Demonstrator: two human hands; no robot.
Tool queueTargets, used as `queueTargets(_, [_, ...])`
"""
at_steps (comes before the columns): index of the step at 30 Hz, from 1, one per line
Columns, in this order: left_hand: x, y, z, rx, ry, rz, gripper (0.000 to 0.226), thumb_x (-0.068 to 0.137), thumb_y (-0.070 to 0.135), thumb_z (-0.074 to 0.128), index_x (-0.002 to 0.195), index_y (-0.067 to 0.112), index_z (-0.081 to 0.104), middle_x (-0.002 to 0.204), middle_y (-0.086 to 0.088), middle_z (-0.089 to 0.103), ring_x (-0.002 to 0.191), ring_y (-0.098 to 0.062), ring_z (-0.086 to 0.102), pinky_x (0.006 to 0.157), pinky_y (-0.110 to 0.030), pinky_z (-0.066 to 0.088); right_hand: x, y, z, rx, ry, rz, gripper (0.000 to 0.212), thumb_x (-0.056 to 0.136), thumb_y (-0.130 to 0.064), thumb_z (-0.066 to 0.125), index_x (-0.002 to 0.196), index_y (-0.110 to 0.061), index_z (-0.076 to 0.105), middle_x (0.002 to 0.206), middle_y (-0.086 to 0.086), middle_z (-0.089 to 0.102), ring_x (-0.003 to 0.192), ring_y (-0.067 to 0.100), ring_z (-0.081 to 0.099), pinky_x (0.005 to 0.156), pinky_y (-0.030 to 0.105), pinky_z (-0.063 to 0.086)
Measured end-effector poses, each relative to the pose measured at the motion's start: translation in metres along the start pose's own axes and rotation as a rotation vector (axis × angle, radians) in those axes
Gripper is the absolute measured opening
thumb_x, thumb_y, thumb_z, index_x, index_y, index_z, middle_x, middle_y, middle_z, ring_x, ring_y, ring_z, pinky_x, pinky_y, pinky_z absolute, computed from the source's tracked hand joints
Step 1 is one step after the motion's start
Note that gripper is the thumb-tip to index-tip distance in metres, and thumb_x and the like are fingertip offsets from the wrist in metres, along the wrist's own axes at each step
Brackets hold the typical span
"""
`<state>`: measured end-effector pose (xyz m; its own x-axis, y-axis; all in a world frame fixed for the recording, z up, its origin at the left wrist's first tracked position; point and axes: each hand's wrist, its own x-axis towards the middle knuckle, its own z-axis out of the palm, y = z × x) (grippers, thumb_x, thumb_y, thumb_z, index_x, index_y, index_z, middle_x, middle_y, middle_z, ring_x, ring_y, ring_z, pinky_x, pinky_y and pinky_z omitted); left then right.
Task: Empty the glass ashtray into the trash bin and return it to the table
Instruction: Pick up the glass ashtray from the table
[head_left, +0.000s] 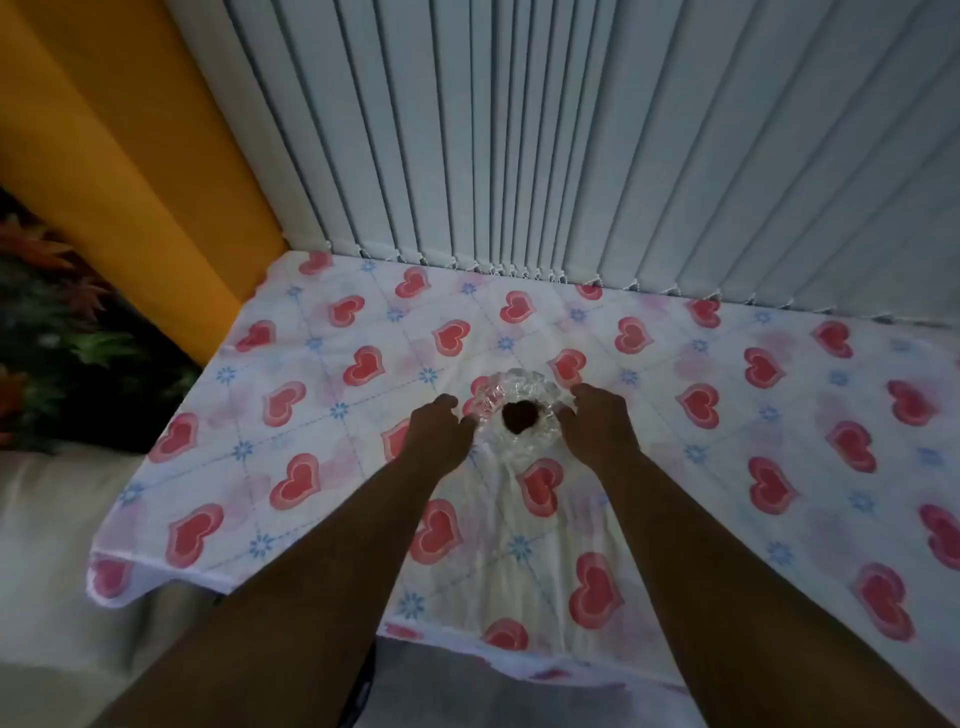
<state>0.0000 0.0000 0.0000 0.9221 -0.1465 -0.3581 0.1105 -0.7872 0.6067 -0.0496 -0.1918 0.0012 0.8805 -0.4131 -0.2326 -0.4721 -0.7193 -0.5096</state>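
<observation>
Wide surface (675, 415) draped in a white cloth (322, 467) printed with red hearts and small blue flowers, cloth hanging over the near and left edges. Pale vertical blinds (571, 156) along the far edge, hems touching or just above the cloth. Orange curtain or panel (130, 182) at far left, with dark red and green foliage (47, 322) beside it, blurred. Pale floor or seat at near left, too dim to tell which. Nothing between the camera and the middle of the cloth except 2 bare forearms reaching in from the near side.

Glass ashtray (517, 410) upright on the cloth around the middle of the surface, clear with a scalloped rim, a dark clump in its bowl. Left hand (439, 434) against the ashtray's left side, fingers (467, 415) curled and reaching the rim; true contact hard to judge in the dim light. Right hand (597, 426) against the right side, fingers (569, 408) bent toward the rim, thumb side hidden behind the hand. Ashtray between both hands, near edge partly covered by them. Whether either set of fingers is clamped on the glass or only beside it: cannot tell. Base apparently resting on the cloth, not lifted
</observation>
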Motion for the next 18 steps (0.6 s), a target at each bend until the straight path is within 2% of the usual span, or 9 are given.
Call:
queueTargets(2, [0.015,0.005,0.009,-0.029,0.020,-0.018,0.046,0.093,0.035,0.053,0.130,0.008,0.052,0.124,-0.015,0.066,0.116,-0.032,0.060,0.100,-0.039,0.049,0.013,0.000,0.006,0.040,0.022,-0.022,0.045,0.092,-0.029,0.055,0.130,-0.006,0.055,0.130,0.016,0.062,0.121,0.032,0.057,0.103,0.038,0.044])
queueTargets(5, [0.032,0.006,0.023,0.015,0.010,0.002,0.033,0.090,0.031,0.051,0.110,0.008,0.062,0.110,-0.014,0.070,0.097,-0.032,0.067,0.086,-0.037,0.057,0.022,-0.002,0.013,0.052,0.013,-0.015,0.035,0.089,-0.027,0.061,0.116,-0.005,0.062,0.113,0.017,0.068,0.107,0.033,0.063,0.088,0.035,0.050])
queueTargets(7, [0.039,0.006,0.028,0.038,0.003,-0.002,0.025,0.086,0.026,0.051,0.100,0.009,0.064,0.098,-0.012,0.072,0.086,-0.029,0.070,0.078,-0.040,0.061,0.026,-0.001,0.019,0.063,0.001,-0.014,0.026,0.088,-0.023,0.060,0.105,-0.004,0.064,0.103,0.016,0.069,0.096,0.032,0.065,0.075,0.030,0.048])
queueTargets(9, [0.042,0.012,0.028,0.032,-0.008,-0.029,0.020,0.084,0.018,0.050,0.095,0.008,0.063,0.090,-0.011,0.073,0.077,-0.027,0.072,0.071,-0.038,0.062,0.028,0.000,0.020,0.069,0.007,-0.005,0.018,0.087,-0.017,0.056,0.097,-0.004,0.063,0.097,0.016,0.068,0.090,0.032,0.064,0.070,0.028,0.042])
queueTargets(12, [0.036,0.017,0.026,0.013,-0.052,-0.049,0.022,0.083,0.012,0.049,0.102,0.007,0.058,0.094,-0.014,0.068,0.077,-0.030,0.072,0.068,-0.039,0.063,0.024,-0.002,0.017,0.059,0.004,-0.011,0.009,0.085,-0.008,0.050,0.087,-0.007,0.059,0.086,0.012,0.062,0.078,0.027,0.055,0.066,0.025,0.038])
queueTargets(14, [0.029,0.016,0.025,0.013,-0.054,-0.049,0.033,0.082,0.014,0.048,0.114,0.007,0.052,0.105,-0.016,0.062,0.085,-0.034,0.068,0.073,-0.045,0.062,0.015,-0.005,0.013,0.069,0.015,-0.028,0.008,0.084,-0.006,0.049,0.079,-0.010,0.053,0.078,0.005,0.055,0.071,0.021,0.050,0.054,0.022,0.033])
queueTargets(16, [0.019,0.014,0.021,-0.003,-0.037,-0.053,0.037,0.082,0.014,0.048,0.118,0.009,0.049,0.108,-0.016,0.059,0.087,-0.034,0.066,0.074,-0.047,0.061,0.004,-0.007,0.009,0.110,0.039,-0.039,0.008,0.085,-0.007,0.051,0.078,-0.010,0.054,0.073,0.002,0.054,0.064,0.016,0.049,0.050,0.018,0.031])
queueTargets(18, [0.002,0.012,0.014,-0.046,-0.023,-0.065,0.037,0.082,0.013,0.050,0.118,0.010,0.049,0.106,-0.015,0.060,0.085,-0.033,0.067,0.073,-0.047,0.062,-0.011,-0.013,0.005,0.145,0.062,-0.049,0.010,0.087,-0.009,0.053,0.085,-0.004,0.061,0.074,0.004,0.058,0.060,0.010,0.049,0.051,0.017,0.035])
